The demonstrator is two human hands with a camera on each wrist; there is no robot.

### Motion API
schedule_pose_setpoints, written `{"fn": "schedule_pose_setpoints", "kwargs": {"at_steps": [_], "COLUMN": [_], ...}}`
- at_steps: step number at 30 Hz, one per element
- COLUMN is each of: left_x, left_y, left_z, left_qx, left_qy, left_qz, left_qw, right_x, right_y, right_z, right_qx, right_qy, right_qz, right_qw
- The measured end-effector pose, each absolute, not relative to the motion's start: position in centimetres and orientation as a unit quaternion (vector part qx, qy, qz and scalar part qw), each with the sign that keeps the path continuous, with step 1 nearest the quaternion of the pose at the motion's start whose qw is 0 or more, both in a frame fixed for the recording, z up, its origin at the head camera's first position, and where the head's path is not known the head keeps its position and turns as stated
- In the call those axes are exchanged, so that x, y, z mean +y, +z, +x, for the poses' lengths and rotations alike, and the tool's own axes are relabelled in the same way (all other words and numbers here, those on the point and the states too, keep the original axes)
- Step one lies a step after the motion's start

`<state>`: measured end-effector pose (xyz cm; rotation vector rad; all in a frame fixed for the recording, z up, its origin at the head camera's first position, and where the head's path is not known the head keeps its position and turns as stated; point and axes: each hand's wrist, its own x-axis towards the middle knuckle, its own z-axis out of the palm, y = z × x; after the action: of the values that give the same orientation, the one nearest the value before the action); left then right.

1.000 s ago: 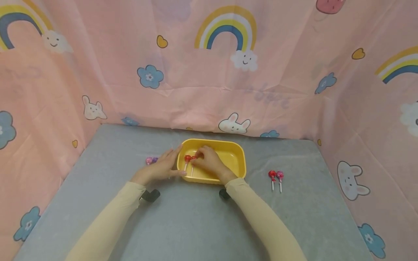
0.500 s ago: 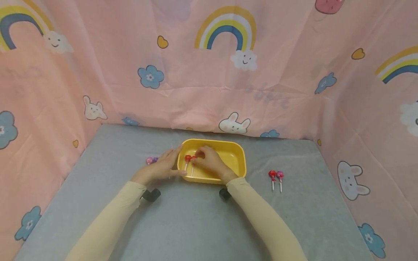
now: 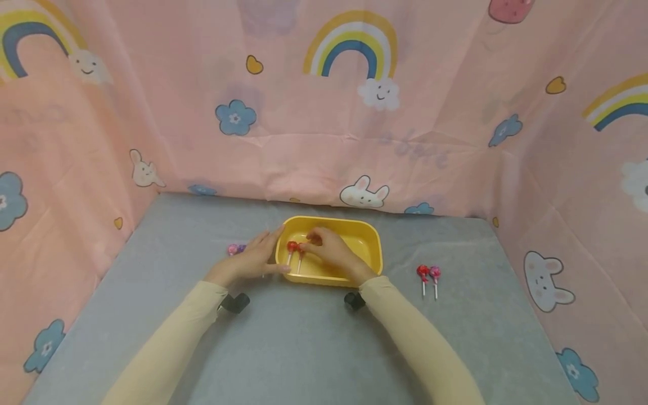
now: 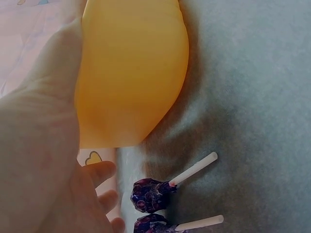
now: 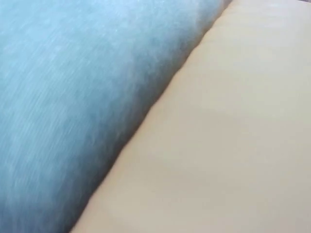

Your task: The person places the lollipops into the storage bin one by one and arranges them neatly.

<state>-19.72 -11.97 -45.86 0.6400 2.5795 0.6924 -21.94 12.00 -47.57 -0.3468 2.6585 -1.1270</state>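
Note:
A yellow box stands on the table, with my left hand resting along its left end, fingers extended and thumb at the front corner. Inside lie two red lollipops side by side, the left lollipop beside the right lollipop. My right hand reaches into the box, its thumb and index finger apart, fingertips right at the right lollipop's head. In the left wrist view, a dark-wrapped lollipop and a second dark-wrapped lollipop lie below my left fingers. The right wrist view shows only sleeve and tabletop.
To the right of the box lie a red lollipop and a pink lollipop. Left of it, a pink lollipop head and a purple lollipop head show beside my left hand. A pink printed curtain surrounds the grey table.
My right hand has shifted slightly right, its thumb and index finger drawing off the right red lollipop, which stays in the box. My left hand keeps its place at the box's end.

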Motion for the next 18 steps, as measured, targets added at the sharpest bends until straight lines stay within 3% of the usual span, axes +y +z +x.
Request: {"fn": "schedule_pose_setpoints", "kwargs": {"at_steps": [11,18], "left_x": [-11.8,-11.8], "left_y": [-45.3,-45.5], "left_z": [-19.5,-19.5], "left_qx": [0.922,0.921], "left_qy": [0.248,0.248], "left_qz": [0.223,0.230], "left_qw": [0.199,0.191], "right_x": [13.9,16.0], "right_y": [-45.4,-43.7], "right_z": [-20.8,-20.2], "right_qx": [0.907,0.902], "right_qy": [-0.391,-0.400], "right_qz": [-0.101,-0.142], "right_qw": [0.118,0.081]}}
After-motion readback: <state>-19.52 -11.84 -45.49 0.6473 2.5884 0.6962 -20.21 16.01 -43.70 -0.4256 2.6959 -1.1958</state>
